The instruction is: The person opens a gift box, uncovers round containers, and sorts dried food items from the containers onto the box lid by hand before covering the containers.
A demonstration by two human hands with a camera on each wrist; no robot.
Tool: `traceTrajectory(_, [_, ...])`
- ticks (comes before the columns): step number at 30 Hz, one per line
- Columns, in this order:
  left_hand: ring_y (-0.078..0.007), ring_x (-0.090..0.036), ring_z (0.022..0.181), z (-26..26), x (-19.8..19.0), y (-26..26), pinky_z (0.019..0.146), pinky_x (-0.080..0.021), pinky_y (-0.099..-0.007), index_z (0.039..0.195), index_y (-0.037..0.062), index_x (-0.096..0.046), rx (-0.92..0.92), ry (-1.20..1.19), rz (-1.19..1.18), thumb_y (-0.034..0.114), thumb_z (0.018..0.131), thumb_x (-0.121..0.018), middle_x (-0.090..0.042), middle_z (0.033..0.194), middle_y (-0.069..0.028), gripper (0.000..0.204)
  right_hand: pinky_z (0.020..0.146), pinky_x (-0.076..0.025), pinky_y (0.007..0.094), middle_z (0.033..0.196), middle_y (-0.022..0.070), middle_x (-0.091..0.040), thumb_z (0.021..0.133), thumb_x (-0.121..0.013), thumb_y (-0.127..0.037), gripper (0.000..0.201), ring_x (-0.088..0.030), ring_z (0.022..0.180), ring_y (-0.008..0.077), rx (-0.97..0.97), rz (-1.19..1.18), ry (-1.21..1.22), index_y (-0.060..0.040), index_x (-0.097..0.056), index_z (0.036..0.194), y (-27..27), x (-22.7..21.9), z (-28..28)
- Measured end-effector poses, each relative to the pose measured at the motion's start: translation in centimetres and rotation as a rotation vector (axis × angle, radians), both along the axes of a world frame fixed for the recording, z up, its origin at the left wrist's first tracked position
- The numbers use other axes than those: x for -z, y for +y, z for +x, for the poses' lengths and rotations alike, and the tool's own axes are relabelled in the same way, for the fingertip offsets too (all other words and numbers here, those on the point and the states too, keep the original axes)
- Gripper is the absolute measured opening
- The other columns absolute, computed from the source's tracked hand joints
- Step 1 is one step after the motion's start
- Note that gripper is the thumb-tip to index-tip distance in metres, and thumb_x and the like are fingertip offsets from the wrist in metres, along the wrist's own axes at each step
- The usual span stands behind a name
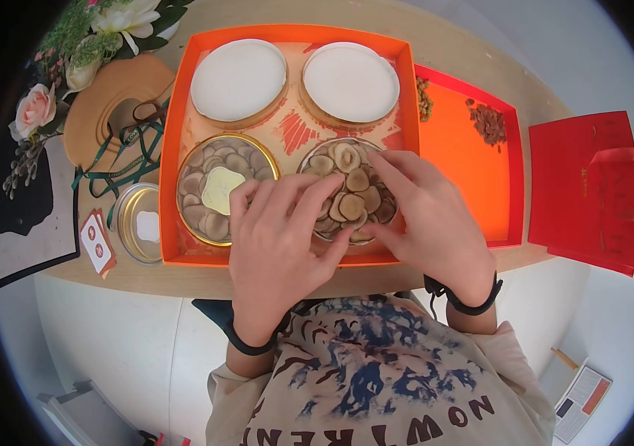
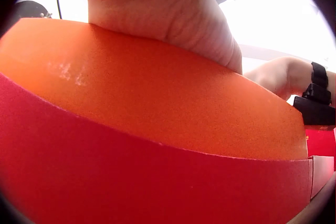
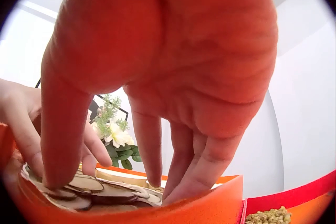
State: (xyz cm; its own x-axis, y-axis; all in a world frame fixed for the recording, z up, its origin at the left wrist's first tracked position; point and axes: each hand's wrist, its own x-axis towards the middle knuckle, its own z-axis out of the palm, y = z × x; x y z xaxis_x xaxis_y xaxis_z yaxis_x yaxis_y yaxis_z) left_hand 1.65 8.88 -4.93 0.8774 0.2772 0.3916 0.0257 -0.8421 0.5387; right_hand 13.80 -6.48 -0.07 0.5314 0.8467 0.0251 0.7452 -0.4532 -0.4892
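Observation:
A round tin of overlapping dried slices (image 1: pixel 356 201), pale brown with darker rims, sits in the front right of an orange box (image 1: pixel 287 256). My right hand (image 1: pixel 439 227) spans the tin's right side, its fairly straight fingers and thumb reaching down to the slices at the edge. Over the box's front edge lies my left hand (image 1: pixel 276 230), index finger and thumb extended toward the slices from the left. Its other fingers overlap a gold-rimmed lidded tin (image 1: pixel 194 201) of similar slices with a pale yellow label. In the right wrist view the right thumb (image 3: pixel 60 155) touches the slices.
Two white-topped round tins (image 1: pixel 239 80) fill the box's back half. A red-sided tray (image 1: pixel 473 178) with small brown pieces adjoins on the right, beside a red bag (image 1: pixel 584 189). Leftward are a clear gold-rimmed container (image 1: pixel 138 223), cards (image 1: pixel 96 241), green ribbon and flowers (image 1: pixel 38 111).

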Motion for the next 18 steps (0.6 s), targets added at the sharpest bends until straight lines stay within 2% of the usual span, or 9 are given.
traceTrajectory(2, [-0.0239, -0.062, 0.093, 0.00, -0.04, -0.02, 0.095, -0.037, -0.0389, 0.115, 0.0138, -0.068, -0.001, 0.003, 0.002, 0.026, 0.067, -0.085, -0.066, 0.105, -0.0033, 0.052, 0.090, -0.052, 0.0436, 0.113, 0.0203, -0.059, 0.070, -0.082, -0.004, 0.070, -0.059, 0.108, 0.0388, 0.009, -0.022, 0.018, 0.0046, -0.053, 0.134, 0.03, 0.03, 0.01])
traceTrajectory(4, [-0.0241, -0.061, 0.094, 0.01, -0.02, -0.02, 0.095, -0.037, -0.0387, 0.116, 0.0137, -0.068, -0.004, 0.010, 0.008, 0.025, 0.067, -0.085, -0.066, 0.105, -0.0036, 0.053, 0.072, -0.056, 0.0363, 0.117, 0.0154, -0.060, 0.067, -0.086, -0.007, 0.078, -0.065, 0.085, 0.0279, 0.053, -0.030, 0.072, -0.0030, -0.056, 0.138, 0.05, 0.21, 0.17])
traceTrajectory(7, [-0.0239, -0.061, 0.094, 0.06, -0.26, -0.10, 0.095, -0.037, -0.0389, 0.110, 0.0144, -0.069, -0.013, 0.017, -0.019, 0.024, 0.067, -0.085, -0.066, 0.104, -0.0025, 0.047, 0.066, -0.056, 0.0333, 0.113, 0.0147, -0.060, 0.068, -0.086, -0.005, 0.076, -0.064, 0.081, 0.0260, 0.050, -0.031, 0.105, -0.0029, -0.056, 0.137, 0.01, 0.48, 0.44])
traceTrajectory(14, [-0.0209, -0.060, 0.090, -0.07, -0.27, -0.06, 0.095, -0.036, -0.0387, 0.093, 0.0164, -0.070, 0.016, 0.034, -0.036, 0.021, 0.067, -0.084, -0.066, 0.103, 0.0015, 0.030, 0.064, -0.058, 0.0308, 0.108, 0.0138, -0.060, 0.069, -0.085, -0.004, 0.065, -0.064, 0.082, 0.0266, 0.018, -0.039, 0.153, -0.0004, -0.062, 0.129, 0.11, 0.47, 0.75])
traceTrajectory(16, [-0.0195, -0.059, 0.086, -0.07, -0.31, -0.07, 0.094, -0.036, -0.0383, 0.092, 0.0168, -0.071, 0.021, 0.035, -0.024, 0.021, 0.067, -0.084, -0.066, 0.103, 0.0023, 0.029, 0.086, -0.052, 0.0424, 0.105, 0.0194, -0.061, 0.068, -0.081, -0.004, 0.056, -0.061, 0.099, 0.0380, -0.009, -0.009, 0.174, 0.0053, -0.063, 0.120, 0.09, 0.46, 0.84])
traceTrajectory(18, [-0.0191, -0.059, 0.085, -0.07, -0.32, -0.06, 0.093, -0.036, -0.0382, 0.091, 0.0170, -0.072, 0.023, 0.035, -0.027, 0.021, 0.067, -0.084, -0.066, 0.103, 0.0026, 0.028, 0.085, -0.053, 0.0420, 0.105, 0.0188, -0.061, 0.068, -0.081, -0.003, 0.056, -0.062, 0.097, 0.0373, -0.008, -0.012, 0.183, 0.0044, -0.063, 0.121, 0.05, 0.39, 0.86])
